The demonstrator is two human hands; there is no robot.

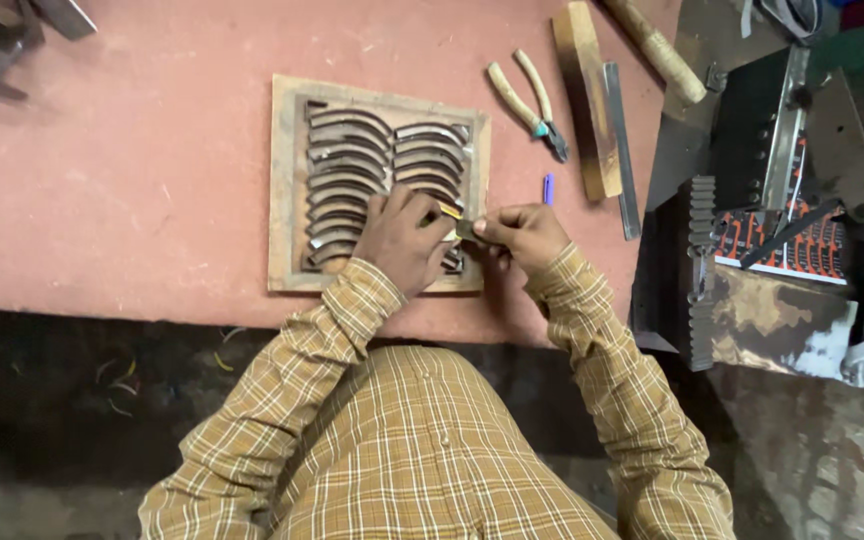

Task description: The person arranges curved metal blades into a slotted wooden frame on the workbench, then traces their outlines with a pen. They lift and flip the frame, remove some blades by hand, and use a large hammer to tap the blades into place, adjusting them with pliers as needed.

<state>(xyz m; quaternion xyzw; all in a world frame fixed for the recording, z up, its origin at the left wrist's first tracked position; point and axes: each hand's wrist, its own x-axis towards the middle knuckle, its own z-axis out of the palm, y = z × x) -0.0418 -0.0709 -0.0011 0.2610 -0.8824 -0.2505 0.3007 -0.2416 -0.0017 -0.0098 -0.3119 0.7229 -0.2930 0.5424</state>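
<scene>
Where the hands meet: over the lower right part of a wooden board (285, 180) that lies flat on a pinkish-red table (132, 170).
Board: square, pale-edged, set with two columns of curved dark metal strips (347, 165), all bowed the same way, the left column longer than the right.
Left hand (404, 240): rests palm down on the lower strips, covering several of them; its fingers are bent and close together, and the fingertips touch a small yellowish piece (450, 211) at the board's right column.
Right hand (524, 233): just beside the left one, at the board's right edge; thumb and forefinger are pinched narrow on the other end of that small piece. What the piece is cannot be told.
Sleeves: both arms wear a tan checked shirt (402, 450), which fills the lower middle of the view.
Pliers (530, 100): pale-handled, lying with handles spread on the table, above and right of the board, apart from the hands.
Blue pen (548, 188): small, on the table just above the right hand, not touched.
Wood block (588, 95): long, tilted, right of the pliers, with a flat metal bar (622, 150) alongside it.
Machine (782, 200): dark metal, at the right edge of the table, well apart from the hands.
</scene>
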